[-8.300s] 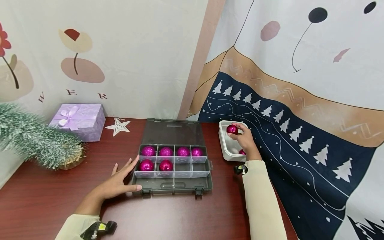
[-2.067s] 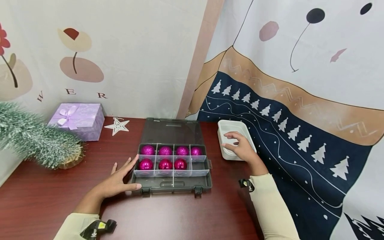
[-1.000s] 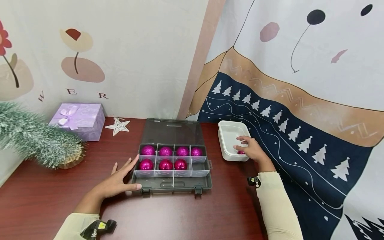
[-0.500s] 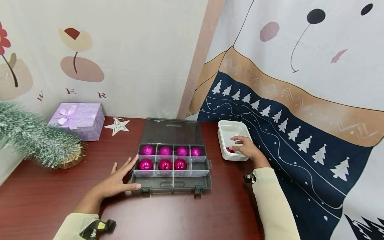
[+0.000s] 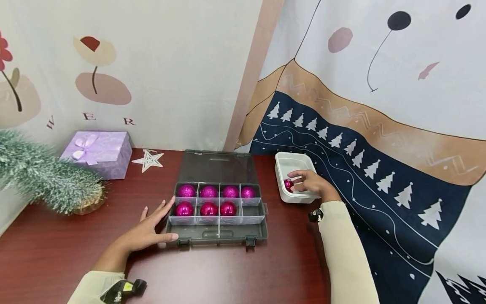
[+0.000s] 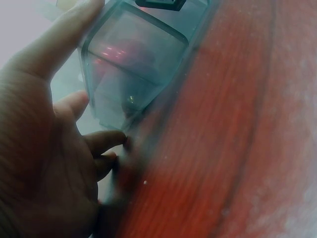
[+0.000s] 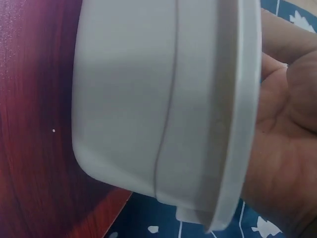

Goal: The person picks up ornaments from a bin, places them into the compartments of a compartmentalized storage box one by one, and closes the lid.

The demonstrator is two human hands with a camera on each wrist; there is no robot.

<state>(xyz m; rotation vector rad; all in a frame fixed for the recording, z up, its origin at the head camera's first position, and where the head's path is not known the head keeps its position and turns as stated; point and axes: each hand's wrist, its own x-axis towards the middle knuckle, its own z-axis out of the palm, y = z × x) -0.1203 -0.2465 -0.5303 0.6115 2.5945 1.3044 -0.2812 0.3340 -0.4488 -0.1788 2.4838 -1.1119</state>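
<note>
A grey compartment box (image 5: 218, 234) lies with its lid (image 5: 218, 166) folded back. Glittery magenta Christmas balls (image 5: 209, 191) fill its far row. In the row in front sit 3 shiny Christmas balls (image 5: 209, 209), from the left compartment rightward. My left hand (image 5: 146, 232) rests spread against the box's left side; the left wrist view shows its fingers (image 6: 106, 141) beside the clear wall. Inside the white tub (image 5: 282, 192), my right hand (image 5: 309, 183) has thumb and fingers curled round a shiny Christmas ball (image 5: 288, 184), which is partly hidden. The tub wall blocks this ball in the right wrist view.
Behind the box's left side are a white star ornament (image 5: 148, 160) and a lilac gift box (image 5: 100, 154). A frosted miniature tree (image 5: 49, 173) leans in at far left. A printed cloth (image 5: 360, 198) hangs close along the tub's right side.
A third shiny ball has entered the box's second row since the oldest frame. Lately, the tub's ball has shifted left and my right fingers have closed round it. My left hand stays put.
</note>
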